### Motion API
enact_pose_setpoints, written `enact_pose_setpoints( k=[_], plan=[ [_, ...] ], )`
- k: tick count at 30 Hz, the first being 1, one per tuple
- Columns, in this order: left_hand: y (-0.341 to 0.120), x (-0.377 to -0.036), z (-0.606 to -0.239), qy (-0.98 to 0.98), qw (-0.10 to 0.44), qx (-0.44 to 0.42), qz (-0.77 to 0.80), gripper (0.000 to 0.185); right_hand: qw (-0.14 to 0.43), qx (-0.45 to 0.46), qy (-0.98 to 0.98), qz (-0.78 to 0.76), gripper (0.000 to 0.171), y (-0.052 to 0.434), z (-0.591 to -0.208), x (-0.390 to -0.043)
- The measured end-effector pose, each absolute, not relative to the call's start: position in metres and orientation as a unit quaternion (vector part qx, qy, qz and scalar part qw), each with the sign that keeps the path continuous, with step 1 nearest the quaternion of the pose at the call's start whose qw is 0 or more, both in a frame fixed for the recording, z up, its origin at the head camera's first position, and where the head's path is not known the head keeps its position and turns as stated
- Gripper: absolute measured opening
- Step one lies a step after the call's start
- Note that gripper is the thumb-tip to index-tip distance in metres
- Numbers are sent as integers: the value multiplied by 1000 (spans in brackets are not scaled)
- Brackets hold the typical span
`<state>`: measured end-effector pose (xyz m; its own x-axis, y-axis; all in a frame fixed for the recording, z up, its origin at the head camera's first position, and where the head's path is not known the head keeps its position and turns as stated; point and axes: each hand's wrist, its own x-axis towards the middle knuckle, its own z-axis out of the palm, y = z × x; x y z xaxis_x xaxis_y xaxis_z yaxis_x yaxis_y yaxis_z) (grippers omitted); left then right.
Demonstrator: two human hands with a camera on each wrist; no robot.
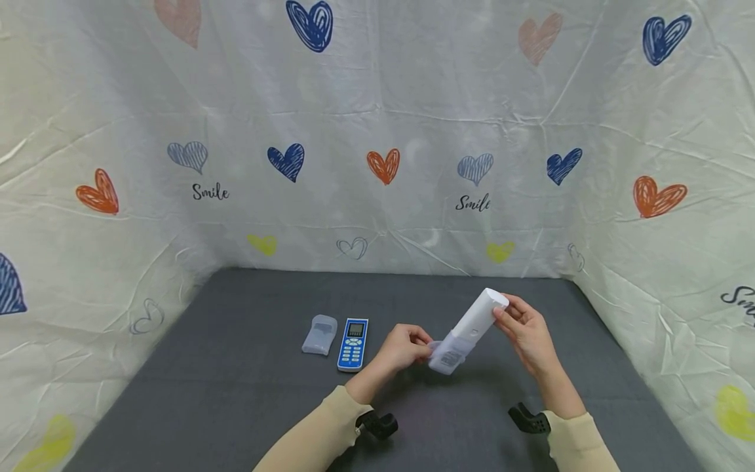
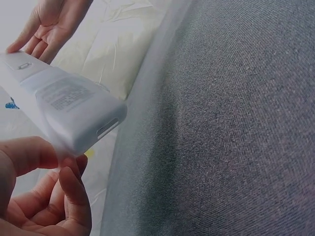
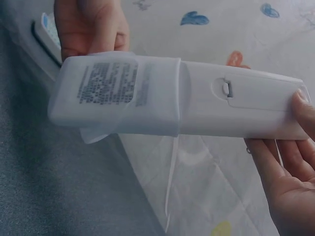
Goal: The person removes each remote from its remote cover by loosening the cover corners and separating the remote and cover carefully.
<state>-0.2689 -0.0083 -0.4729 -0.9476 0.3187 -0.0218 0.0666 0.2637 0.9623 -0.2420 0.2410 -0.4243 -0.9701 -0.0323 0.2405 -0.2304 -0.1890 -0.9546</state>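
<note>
Both hands hold a white remote (image 1: 479,316) tilted above the grey table (image 1: 236,393), its back with the battery door (image 3: 246,93) showing in the right wrist view. A translucent silicone cover (image 1: 448,354) sleeves its lower end, over the printed label (image 3: 106,81). My left hand (image 1: 426,347) pinches the cover's edge at that lower end, thumb and fingers (image 2: 69,191) curled just under it. My right hand (image 1: 501,314) grips the remote's upper end between thumb and fingers (image 3: 275,157).
A blue-and-white remote (image 1: 352,344) lies face up on the table left of my hands, with a second translucent cover (image 1: 320,334) beside it. Heart-printed white sheeting (image 1: 383,164) walls the table at the back and both sides.
</note>
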Motion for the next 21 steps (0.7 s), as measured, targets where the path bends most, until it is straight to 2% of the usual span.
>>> enact_pose_setpoints(
  k=[21],
  plan=[
    [-5, -268, -470, 817, 109, 105, 557, 6, 95, 102, -631, 763, 21, 243, -433, -244]
  ],
)
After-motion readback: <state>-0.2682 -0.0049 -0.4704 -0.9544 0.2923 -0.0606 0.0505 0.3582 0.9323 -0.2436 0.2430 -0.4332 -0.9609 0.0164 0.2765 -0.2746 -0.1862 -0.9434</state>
